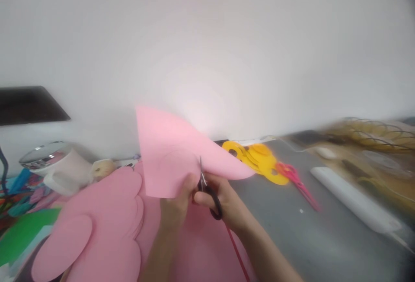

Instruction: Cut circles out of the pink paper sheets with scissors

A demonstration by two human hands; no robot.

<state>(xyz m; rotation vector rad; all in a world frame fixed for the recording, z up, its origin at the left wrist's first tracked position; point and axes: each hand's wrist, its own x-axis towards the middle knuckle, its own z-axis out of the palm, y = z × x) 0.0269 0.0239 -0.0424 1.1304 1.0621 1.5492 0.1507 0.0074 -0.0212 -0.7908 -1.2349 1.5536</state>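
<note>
Here the left hand (177,206) pinches the lower edge of a pink sheet (171,156) held up above the counter (311,238), while the right hand (223,202) has its grip closed through black-handled scissors (209,191), blades at the sheet's edge. Pink cutouts (97,225) lie below.

The pink sheet (171,152) you hold at centre frame looks like matt, smooth foam or paper. Your scissors (207,191) show bright metal blades and glossy black plastic handles. Lower right, the table (308,238) is smooth, dull grey.
</note>
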